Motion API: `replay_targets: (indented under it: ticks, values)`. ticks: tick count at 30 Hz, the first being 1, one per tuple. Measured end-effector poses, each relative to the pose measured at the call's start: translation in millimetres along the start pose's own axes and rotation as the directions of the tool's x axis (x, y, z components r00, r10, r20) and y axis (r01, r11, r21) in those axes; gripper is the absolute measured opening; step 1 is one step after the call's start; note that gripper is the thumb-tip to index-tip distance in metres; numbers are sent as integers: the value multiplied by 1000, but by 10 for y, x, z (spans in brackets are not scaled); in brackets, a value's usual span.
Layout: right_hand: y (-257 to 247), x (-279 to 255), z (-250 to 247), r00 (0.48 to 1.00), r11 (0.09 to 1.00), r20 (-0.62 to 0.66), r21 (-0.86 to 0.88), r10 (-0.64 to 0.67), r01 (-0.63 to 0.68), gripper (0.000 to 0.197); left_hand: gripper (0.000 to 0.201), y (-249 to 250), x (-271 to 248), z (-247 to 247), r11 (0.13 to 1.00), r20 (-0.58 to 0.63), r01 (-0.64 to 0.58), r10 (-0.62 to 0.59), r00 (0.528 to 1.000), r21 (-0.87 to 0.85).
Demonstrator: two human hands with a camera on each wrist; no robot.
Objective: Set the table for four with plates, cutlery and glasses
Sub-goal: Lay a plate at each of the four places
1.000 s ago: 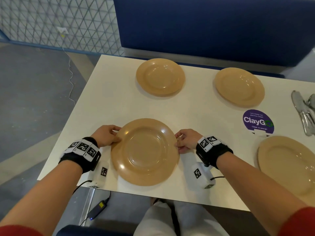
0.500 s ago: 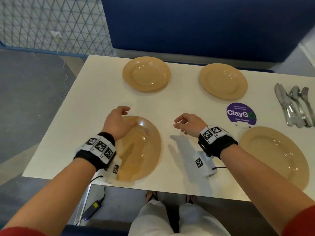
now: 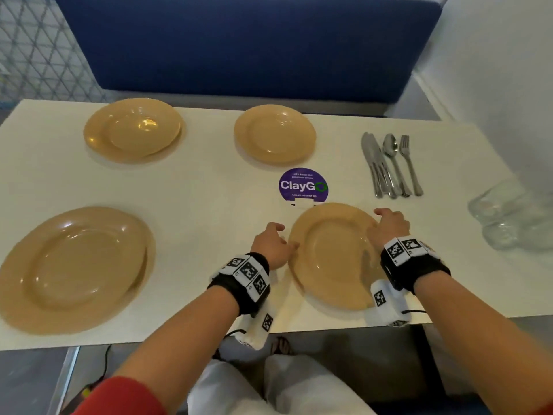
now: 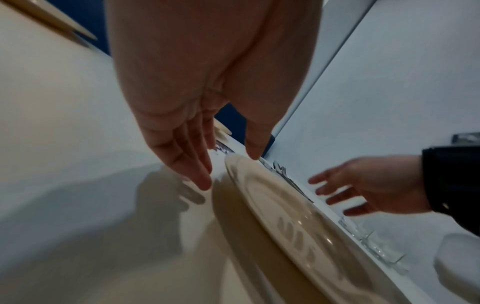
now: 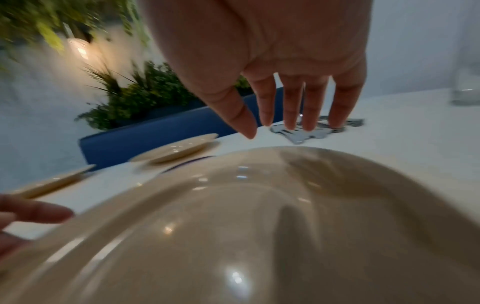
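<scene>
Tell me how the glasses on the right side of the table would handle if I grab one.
The glasses look clear and smooth, so probably slippery and breakable. They appear to stand close together near the table edge, so lifting one may knock its neighbour. Being upright and tall, they could tip if pushed sideways.

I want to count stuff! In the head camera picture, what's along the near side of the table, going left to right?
Near-left plate → left hand → near-right plate → right hand → glasses.

My left hand (image 3: 270, 242) and right hand (image 3: 389, 224) flank lower-centre plate (image 3: 329, 259); cutlery (image 3: 389, 166) upper right, glasses (image 3: 508, 217) at right edge
</scene>
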State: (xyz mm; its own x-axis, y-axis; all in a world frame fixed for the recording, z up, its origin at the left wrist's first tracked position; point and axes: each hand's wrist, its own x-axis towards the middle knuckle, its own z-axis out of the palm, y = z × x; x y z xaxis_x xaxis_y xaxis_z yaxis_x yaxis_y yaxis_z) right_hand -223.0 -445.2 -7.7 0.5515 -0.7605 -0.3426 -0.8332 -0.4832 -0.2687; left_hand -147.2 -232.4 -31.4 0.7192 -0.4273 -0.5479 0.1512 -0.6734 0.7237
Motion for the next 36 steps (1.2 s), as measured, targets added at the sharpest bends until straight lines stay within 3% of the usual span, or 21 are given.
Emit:
replay_targets:
  ticks: [4, 8, 17, 36]
  values:
    - [404, 73, 49, 990, 991, 77, 58, 119, -124, 48, 47, -8, -14, 163, 1000, -44, 20, -20, 999, -12]
    - [391, 50, 132, 985, 984, 156, 147, 78, -101, 41, 44, -77, -40, 25, 999, -103, 51, -51, 993, -3]
    - [89, -162, 355, 958, 973, 284, 228, -42, -25, 48, 48, -412, -117, -407, 991, -171, 130, -133, 976, -26]
    - [149, -223, 386, 928, 947, 363, 318, -78, -45, 42, 45, -536, -124, -421, 993, -176, 113, -116, 978, -26]
